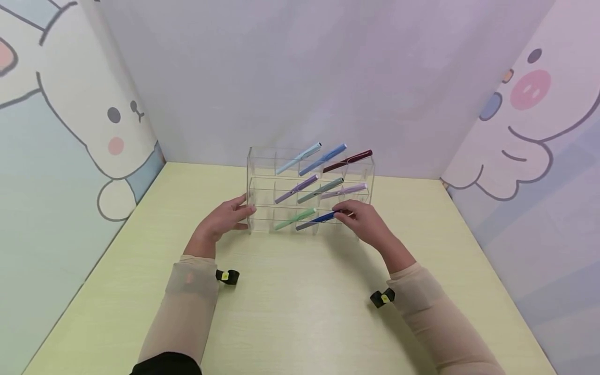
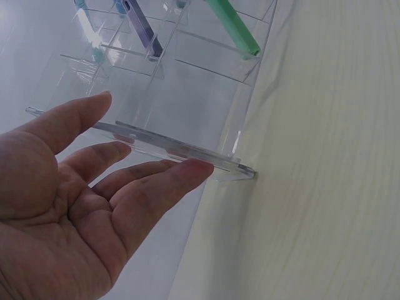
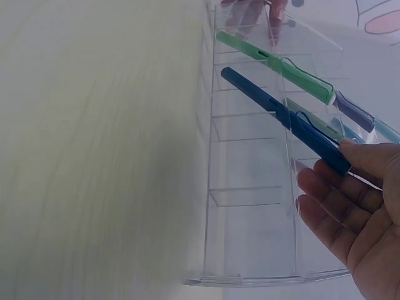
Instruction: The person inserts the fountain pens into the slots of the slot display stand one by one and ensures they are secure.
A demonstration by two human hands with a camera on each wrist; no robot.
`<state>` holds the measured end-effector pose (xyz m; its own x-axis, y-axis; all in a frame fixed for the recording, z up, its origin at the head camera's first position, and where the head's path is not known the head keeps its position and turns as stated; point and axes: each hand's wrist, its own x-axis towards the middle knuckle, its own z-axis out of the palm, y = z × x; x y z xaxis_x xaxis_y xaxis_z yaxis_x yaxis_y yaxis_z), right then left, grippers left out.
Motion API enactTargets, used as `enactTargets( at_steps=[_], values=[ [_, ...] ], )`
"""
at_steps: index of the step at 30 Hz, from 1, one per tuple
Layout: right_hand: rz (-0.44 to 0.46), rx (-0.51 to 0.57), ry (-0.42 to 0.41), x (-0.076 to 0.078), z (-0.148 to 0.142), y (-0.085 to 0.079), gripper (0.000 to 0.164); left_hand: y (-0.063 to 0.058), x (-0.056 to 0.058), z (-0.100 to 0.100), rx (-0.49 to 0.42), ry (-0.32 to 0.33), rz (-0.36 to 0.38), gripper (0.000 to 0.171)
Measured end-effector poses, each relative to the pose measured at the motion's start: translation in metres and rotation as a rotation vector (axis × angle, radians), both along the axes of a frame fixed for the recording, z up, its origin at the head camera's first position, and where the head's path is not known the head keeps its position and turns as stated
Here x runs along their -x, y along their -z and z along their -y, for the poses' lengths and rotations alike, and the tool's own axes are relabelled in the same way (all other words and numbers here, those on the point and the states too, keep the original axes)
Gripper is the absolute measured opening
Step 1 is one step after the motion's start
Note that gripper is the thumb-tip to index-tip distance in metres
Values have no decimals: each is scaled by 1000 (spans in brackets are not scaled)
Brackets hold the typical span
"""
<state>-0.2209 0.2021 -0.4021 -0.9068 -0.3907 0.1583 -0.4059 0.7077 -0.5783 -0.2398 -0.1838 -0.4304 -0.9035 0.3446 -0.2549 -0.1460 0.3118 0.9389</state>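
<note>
A clear acrylic pen rack (image 1: 262,225) with three tiers stands on the table. At its left side panel, my left hand (image 1: 228,216) has the thumb over the front edge and the fingers against the outer face. Between thumb and fingers, my right hand (image 1: 360,219) pinches the cap end of a dark blue pen (image 1: 319,221). That pen slants across the bottom tier, its other end resting in a compartment. Just left of it leans a light green pen (image 1: 295,219), also visible in the left wrist view. Both pens' clips show in the right wrist view.
Purple (image 1: 296,189), grey-green (image 1: 321,190) and lilac (image 1: 344,191) pens lean in the middle tier. Light blue (image 1: 299,158), blue (image 1: 323,159) and dark red (image 1: 348,161) pens occupy the top tier. A pale wall (image 1: 304,78) rises behind the table (image 1: 281,302).
</note>
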Motion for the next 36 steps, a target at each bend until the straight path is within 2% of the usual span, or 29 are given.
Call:
enactTargets(
  at_steps=[11,26,32,36],
  values=[
    [-26,-4,-1,-2,4,2,27,1,3,-2,-48,25,-11,71],
    [-30,20,7,-8,1,3,33,1,3,-5,-30,20,-11,72],
    [-35,90,35,-14,-6,6,38,1,4,0,16,13,-30,83],
    [-39,177,77,-18,-12,11,40,-8,0,7,45,-15,-77,88]
  ],
)
